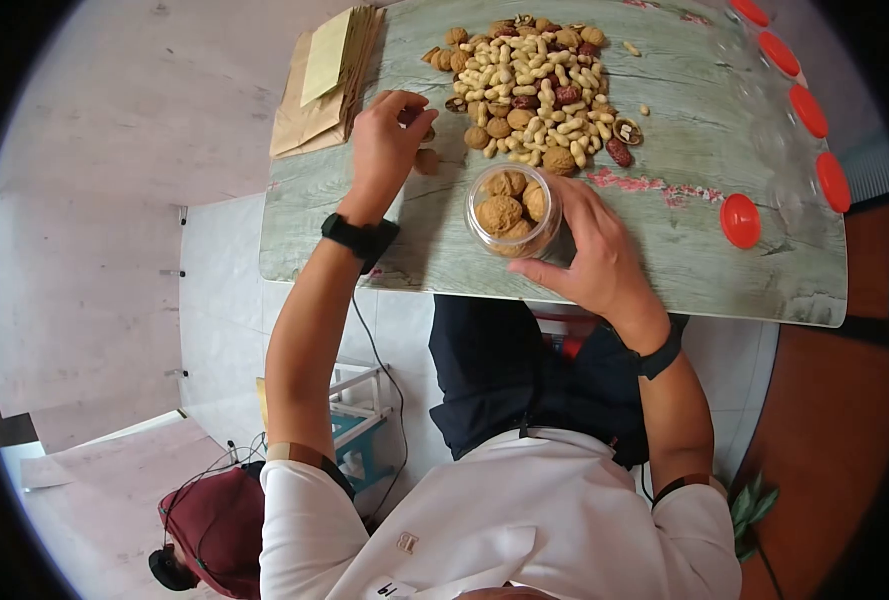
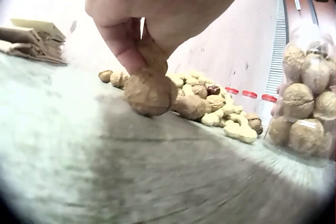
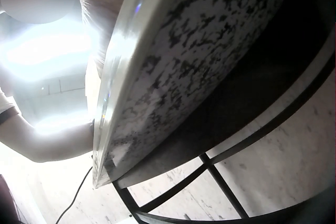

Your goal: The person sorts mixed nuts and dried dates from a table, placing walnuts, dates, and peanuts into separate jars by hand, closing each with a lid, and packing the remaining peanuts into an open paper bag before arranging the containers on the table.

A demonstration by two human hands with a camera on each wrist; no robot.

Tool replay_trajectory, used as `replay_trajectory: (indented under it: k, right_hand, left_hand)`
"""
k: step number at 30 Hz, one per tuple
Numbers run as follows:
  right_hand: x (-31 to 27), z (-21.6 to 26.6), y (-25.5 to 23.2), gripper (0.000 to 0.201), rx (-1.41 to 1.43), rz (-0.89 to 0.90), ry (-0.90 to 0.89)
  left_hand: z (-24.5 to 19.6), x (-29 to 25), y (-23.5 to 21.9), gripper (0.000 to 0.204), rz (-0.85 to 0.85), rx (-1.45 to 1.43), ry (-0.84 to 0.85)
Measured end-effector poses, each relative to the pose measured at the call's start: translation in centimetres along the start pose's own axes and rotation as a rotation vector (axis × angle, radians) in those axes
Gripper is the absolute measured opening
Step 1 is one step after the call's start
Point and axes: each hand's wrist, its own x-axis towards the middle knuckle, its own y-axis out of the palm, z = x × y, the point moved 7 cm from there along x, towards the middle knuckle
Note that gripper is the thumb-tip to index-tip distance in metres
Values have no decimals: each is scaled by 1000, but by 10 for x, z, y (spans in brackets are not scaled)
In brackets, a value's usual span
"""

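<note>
Left hand [image 1: 389, 140] pinching 1 walnut [image 2: 157, 59], 2nd walnut [image 2: 150, 93] just below those fingertips! Upright clear jar [image 1: 470, 218] stands rightward, slightly nearer, right hand [image 1: 602, 242] curled round its right side.

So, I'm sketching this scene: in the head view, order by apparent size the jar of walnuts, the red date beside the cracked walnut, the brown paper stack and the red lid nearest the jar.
1. Brown paper stack
2. Jar of walnuts
3. Red lid
4. Red date
</note>
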Motion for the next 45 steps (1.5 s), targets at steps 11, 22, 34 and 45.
replay_trajectory:
  k: [11,22,34,45]
  right_hand:
    - [0,0,-2,87,-34,-19,1]
    - [1,-1,-2,84,37,-22,7]
    - [-2,-1,-3,88,23,-29,12]
    - [0,1,-3,88,34,-34,-2]
  left_hand:
    - [-31,-1,-13,20,80,-746,-415]
    - [-160,-27,-44,22,-9,-399,242]
    - [-174,-54,-50,30,99,-201,410]
    - [-178,-66,-57,41,190,-128,505]
